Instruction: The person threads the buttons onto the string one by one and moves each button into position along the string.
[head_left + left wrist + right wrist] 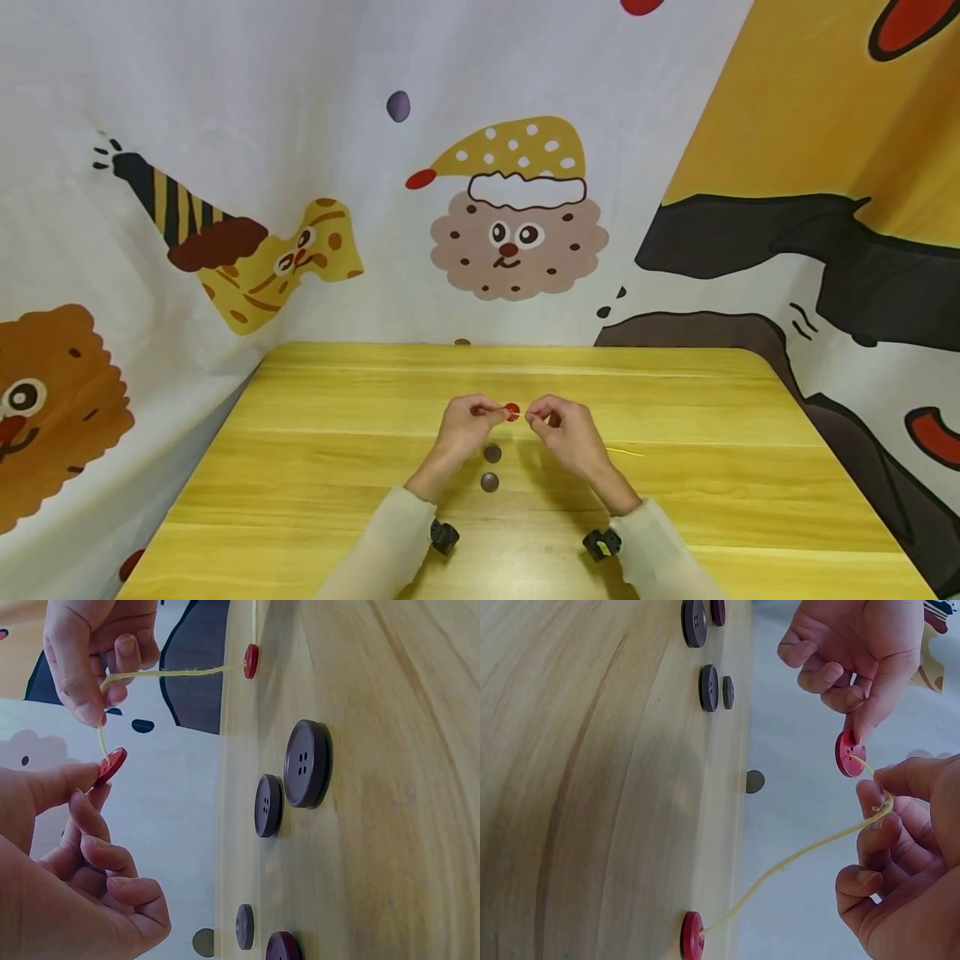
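My left hand (461, 429) pinches a red button (114, 765) between thumb and forefinger, above the table. A yellow string (780, 866) comes out of a hole in its face. Just to the right, my right hand (573, 433) pinches that string close to the button, its other fingers loosely curled. From there the string runs down to a second red button (693, 936) lying on the table. In the head view my right hand hides this second button, while a length of string (625, 452) shows beyond the wrist.
Two dark brown buttons (492, 453) lie one before the other on the wooden table (337, 467), below the hands. The left wrist view also shows a small dark button (244, 927) and a maroon button (283, 946). A printed cloth (337, 100) hangs behind the table.
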`<state>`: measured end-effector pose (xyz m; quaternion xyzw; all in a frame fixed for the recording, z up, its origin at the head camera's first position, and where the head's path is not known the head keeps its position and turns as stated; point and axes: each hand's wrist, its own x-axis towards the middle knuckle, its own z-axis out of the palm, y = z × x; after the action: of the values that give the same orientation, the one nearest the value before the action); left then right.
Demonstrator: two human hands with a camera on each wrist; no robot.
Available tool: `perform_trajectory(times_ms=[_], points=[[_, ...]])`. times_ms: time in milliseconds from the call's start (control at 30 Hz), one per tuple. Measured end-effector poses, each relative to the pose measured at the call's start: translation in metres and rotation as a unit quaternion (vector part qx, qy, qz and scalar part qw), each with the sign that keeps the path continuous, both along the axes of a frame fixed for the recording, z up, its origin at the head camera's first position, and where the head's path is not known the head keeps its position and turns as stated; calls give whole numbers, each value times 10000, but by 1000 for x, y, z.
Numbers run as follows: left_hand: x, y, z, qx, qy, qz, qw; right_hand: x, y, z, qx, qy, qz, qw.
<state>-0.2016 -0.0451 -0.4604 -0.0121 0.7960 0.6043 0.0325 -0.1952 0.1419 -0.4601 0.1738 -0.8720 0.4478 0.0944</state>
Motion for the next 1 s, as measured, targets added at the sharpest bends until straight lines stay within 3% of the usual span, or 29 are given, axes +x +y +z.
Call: perform_trajectory(times_ms=[1000], points=[[3,3,-3,52,-42,-84,9999,0,-6,-6,-45,54,81,9999]])
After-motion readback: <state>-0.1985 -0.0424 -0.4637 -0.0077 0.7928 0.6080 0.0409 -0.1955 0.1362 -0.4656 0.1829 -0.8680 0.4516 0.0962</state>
